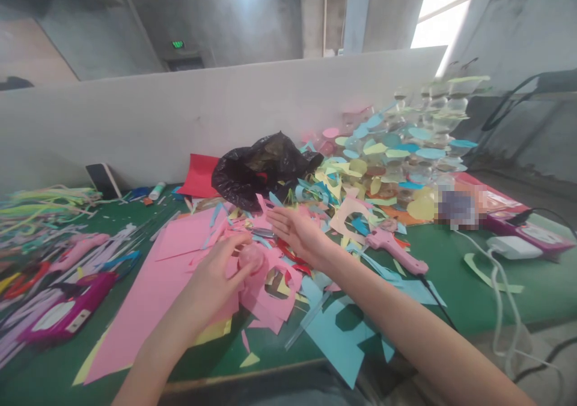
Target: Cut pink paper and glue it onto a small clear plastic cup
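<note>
My left hand (pixel 225 263) curls its thumb and fingers around a small see-through rounded piece (pixel 251 258), which looks pinkish over the pink paper; its exact kind is unclear. Just to the right, my right hand (pixel 295 233) has its fingers stretched out over the paper scraps, with nothing visible in it. Beneath the hands lies a pink sheet with holes cut in it (pixel 270 310). Large pink sheets (pixel 166 274) are spread to the left, and blue cut paper (pixel 336 337) lies near the front edge.
A black plastic bag (pixel 243 169) stands open behind the hands. Stacked clear cups with coloured paper discs (pixel 419 154) fill the back right. A pink glue gun (pixel 396 251) with a cord lies right. Scissors (pixel 27 280), a purple box (pixel 70 310) and a phone (pixel 103 181) are left.
</note>
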### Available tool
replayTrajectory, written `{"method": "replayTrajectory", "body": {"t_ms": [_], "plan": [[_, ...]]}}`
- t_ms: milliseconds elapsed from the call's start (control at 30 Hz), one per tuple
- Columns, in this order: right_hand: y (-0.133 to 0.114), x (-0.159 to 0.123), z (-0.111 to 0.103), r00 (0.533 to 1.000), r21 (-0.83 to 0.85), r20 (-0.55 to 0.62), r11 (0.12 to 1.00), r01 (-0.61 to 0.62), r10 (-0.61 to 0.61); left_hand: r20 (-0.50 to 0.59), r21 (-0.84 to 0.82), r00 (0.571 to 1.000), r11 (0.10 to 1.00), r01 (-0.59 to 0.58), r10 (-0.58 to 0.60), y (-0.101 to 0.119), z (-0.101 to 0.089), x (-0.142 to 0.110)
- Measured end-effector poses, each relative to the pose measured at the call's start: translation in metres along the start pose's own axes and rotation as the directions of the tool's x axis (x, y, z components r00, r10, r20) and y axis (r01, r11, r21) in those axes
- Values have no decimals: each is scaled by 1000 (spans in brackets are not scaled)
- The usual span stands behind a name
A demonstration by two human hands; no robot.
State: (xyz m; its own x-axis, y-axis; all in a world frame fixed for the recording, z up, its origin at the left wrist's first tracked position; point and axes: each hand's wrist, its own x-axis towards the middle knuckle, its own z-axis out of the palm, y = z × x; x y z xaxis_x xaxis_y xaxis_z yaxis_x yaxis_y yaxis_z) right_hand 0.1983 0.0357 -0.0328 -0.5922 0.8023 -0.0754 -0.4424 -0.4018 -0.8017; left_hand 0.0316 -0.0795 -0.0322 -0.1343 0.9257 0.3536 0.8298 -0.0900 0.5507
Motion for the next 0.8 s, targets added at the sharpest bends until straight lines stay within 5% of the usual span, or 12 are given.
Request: {"method": "replayTrajectory", "body": {"t_ms": [233, 567, 700, 800], "plan": [[6, 4, -5, 1000, -11, 11, 1000, 16, -15, 188, 18, 982, 999, 32, -34, 0, 3, -9], [5, 3, -5, 999, -41, 24, 999, 35, -34, 155, 112, 988, 994, 2, -19, -16, -10, -15], [-2, 2, -1, 992, -284, -30, 953, 105, -119, 194, 113, 979, 993, 44, -66, -13, -2, -20], [-15, -13, 1, 976, -589, -17, 791, 167, -219, 220, 88, 975, 996, 27, -45, -13, 10, -22]]}}
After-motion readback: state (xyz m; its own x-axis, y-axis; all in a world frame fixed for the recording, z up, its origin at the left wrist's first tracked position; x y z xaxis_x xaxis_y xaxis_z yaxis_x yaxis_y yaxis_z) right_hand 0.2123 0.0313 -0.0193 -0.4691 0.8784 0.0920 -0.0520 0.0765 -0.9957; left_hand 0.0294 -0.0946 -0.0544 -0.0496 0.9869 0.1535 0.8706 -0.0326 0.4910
